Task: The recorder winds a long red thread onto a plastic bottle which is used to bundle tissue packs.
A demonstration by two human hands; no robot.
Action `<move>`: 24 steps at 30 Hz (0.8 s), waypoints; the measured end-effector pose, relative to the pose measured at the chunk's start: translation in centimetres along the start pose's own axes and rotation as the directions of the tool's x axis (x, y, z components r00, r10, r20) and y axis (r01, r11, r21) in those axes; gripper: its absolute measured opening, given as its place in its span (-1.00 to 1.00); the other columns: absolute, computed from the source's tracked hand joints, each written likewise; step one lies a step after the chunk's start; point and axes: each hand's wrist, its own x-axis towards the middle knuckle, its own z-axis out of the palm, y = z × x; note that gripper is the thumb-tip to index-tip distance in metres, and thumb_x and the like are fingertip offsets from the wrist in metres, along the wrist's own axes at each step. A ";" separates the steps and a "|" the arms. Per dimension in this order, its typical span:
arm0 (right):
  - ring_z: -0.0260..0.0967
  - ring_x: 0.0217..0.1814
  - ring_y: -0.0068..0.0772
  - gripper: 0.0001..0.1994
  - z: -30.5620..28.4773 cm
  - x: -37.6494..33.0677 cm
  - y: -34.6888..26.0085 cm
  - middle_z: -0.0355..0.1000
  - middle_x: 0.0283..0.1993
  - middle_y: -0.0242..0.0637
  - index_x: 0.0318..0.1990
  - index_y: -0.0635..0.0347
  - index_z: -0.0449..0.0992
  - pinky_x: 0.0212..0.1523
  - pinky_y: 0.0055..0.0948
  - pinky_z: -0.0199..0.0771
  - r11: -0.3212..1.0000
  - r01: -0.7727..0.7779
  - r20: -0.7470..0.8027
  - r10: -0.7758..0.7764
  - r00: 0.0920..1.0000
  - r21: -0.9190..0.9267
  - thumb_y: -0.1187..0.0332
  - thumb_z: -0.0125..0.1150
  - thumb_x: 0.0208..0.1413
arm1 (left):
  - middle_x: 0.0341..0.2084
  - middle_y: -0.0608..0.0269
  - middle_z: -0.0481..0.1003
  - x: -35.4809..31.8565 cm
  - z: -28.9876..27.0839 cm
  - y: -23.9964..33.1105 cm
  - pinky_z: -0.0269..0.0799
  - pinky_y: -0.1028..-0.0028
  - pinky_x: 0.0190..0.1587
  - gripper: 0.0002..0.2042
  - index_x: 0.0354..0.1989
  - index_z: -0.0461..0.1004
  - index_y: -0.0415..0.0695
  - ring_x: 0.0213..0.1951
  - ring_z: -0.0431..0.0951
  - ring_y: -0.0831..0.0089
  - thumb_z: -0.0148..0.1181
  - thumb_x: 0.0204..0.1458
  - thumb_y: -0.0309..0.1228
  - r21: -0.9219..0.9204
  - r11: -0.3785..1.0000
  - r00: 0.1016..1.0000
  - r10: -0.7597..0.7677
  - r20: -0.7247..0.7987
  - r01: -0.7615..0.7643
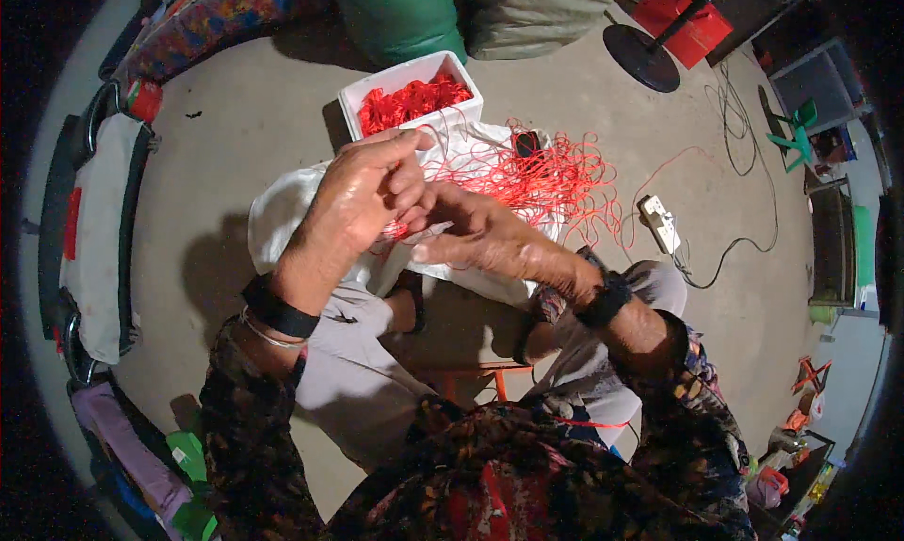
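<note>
Both hands (414,211) close together, pinched red string (400,228) mostly hidden.

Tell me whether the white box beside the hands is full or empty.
Partly full: the white box is open-topped, with a heap of red cord pieces covering its inside.

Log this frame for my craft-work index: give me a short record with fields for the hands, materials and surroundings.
left hand: raised, fingers pinched on red cord
right hand: fingers on the same red cord
loose cords: tangled red pile on a white cloth
white box: behind the hands, filled with red cord pieces
floor: bare concrete, power strip to the right
posture: seated, cloth across the lap
</note>
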 end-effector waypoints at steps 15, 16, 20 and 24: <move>0.25 -0.11 -0.62 -0.68 -0.6 -4.0 0.6 0.36 -0.17 -0.43 -0.10 0.25 0.38 -0.07 -0.54 0.29 0.979 0.118 0.028 -0.115 0.993 -0.166 0.30 0.24 0.04 | -0.77 0.47 0.06 -4.7 3.9 0.9 0.02 0.61 -0.57 -0.78 -0.22 0.34 -0.25 -0.68 0.07 0.62 -0.01 0.15 -0.32 -0.007 0.994 0.993 0.106 -0.049 -0.106; 0.25 -0.11 -0.63 -0.66 0.2 -3.9 0.6 0.36 -0.16 -0.43 -0.09 0.24 0.37 -0.08 -0.54 0.29 0.965 0.192 0.036 -0.189 0.981 -0.180 0.30 0.26 0.03 | -0.77 0.47 0.06 -4.8 5.1 0.6 0.02 0.60 -0.57 -0.78 -0.22 0.34 -0.26 -0.68 0.07 0.62 0.00 0.14 -0.32 -0.003 0.996 0.994 0.086 -0.062 -0.086; 0.27 -0.29 -0.67 -0.75 2.1 -4.2 0.8 0.40 -0.37 -0.46 -0.20 0.20 0.45 -0.27 -0.59 0.29 0.988 0.150 0.115 -0.147 0.982 -0.020 0.26 0.24 0.04 | -0.77 0.47 0.07 -5.6 7.1 0.2 0.04 0.57 -0.55 -0.78 -0.22 0.34 -0.27 -0.68 0.08 0.62 0.03 0.13 -0.33 0.032 0.997 0.994 0.071 -0.078 -0.068; 0.31 -0.44 -0.67 -0.80 1.7 -6.3 0.2 0.37 -0.51 -0.48 -0.22 0.24 0.49 -0.34 -0.62 0.32 0.997 -0.022 0.198 0.035 0.980 -0.068 0.29 0.05 0.19 | -0.79 0.49 0.06 -7.3 6.8 1.0 0.05 0.56 -0.53 -0.81 -0.23 0.35 -0.23 -0.71 0.06 0.64 0.01 0.14 -0.34 -0.003 0.991 0.988 0.131 -0.086 -0.131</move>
